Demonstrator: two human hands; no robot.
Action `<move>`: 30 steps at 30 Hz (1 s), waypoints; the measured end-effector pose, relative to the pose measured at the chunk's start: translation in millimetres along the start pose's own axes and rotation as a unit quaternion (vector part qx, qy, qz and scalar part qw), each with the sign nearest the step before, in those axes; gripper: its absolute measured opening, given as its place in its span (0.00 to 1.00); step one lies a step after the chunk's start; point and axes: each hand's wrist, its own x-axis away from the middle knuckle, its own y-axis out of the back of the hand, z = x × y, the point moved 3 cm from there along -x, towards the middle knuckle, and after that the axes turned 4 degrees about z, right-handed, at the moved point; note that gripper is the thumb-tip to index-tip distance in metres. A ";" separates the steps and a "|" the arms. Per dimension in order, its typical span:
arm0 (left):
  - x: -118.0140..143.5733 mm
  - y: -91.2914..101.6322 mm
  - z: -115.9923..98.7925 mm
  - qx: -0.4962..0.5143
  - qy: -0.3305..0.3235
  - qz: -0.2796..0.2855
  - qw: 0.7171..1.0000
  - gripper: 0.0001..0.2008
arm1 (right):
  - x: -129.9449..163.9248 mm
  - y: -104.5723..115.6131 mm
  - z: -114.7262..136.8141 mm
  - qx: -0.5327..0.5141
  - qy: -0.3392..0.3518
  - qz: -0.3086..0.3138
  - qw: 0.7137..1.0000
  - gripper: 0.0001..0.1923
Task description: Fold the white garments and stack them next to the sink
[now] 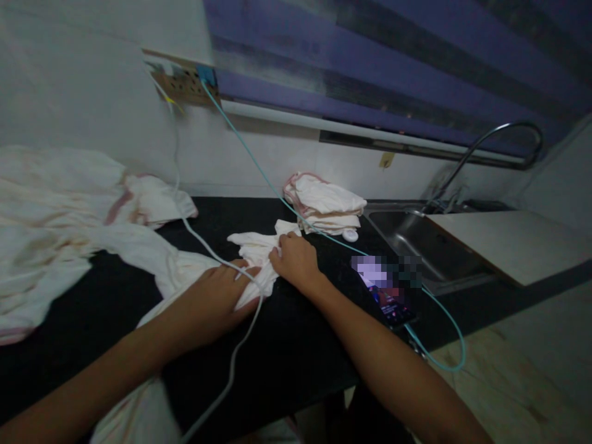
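While both hands press on it, the white cloth (pixel 259 259) lies bunched on the counter between them.
Left hand (pixel 217 302): laid flat, fingers spread, palm down on the near end of the cloth.
Right hand (pixel 296 262): fingers curled, pinching a fold at the cloth's far end.
Counter (pixel 296 345): black and matte, running wide to both sides of the hands, its edge near the person's body.
White cable (pixel 231 364): crosses the cloth just beside the left hand and drops over the counter edge.
Cloth heap (pixel 69 216): large, white with pink trim, well to the left of the left hand.
Folded stack (pixel 326 206): white cloths beyond the right hand, against the wall.
Phone (pixel 388 290): screen lit, just right of the right forearm.
Teal cable (pixel 259 166): runs from the wall socket (pixel 185 83) past the right hand toward the phone.
Sink (pixel 416 237): steel, further right, curved tap (pixel 499 139) above it.
Board (pixel 509 243): pale, lying over the sink's far side.
Blind (pixel 393 61): purple striped, above the back wall.
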 end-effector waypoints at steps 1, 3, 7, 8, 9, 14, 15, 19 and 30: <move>-3.0 1.3 2.5 0.005 0.003 -0.012 1.000 0.25 | -0.4 1.1 -0.5 0.004 -0.001 0.001 1.000 0.17; -9.4 4.2 9.0 0.019 0.000 -0.032 0.999 0.24 | -1.0 3.4 -1.2 0.011 -0.003 0.000 1.000 0.18; -17.2 7.9 24.9 0.055 0.009 -0.036 0.998 0.20 | -1.2 5.7 0.2 0.003 0.002 -0.008 1.000 0.21; -17.9 7.9 28.6 0.057 0.019 -0.026 0.998 0.21 | -1.2 5.6 1.2 -0.003 0.006 -0.010 1.000 0.22; -18.2 7.8 31.3 0.056 0.026 -0.015 0.998 0.22 | -1.0 5.1 2.4 -0.011 0.012 -0.009 1.000 0.23; -18.2 10.7 32.9 0.074 0.030 0.018 0.997 0.22 | 0.3 0.3 9.1 -0.027 0.045 0.020 0.998 0.25; -18.1 11.5 33.0 0.081 0.039 0.021 0.996 0.21 | 0.4 -0.6 10.0 -0.027 0.049 0.028 0.998 0.25; -17.3 9.3 37.7 0.091 0.061 0.039 0.993 0.23 | -0.5 -2.9 11.0 -0.036 0.054 0.060 0.996 0.24; -18.5 26.2 34.3 -0.061 0.030 -0.131 0.989 0.20 | -0.4 -1.7 3.7 -0.043 -0.025 0.016 0.999 0.20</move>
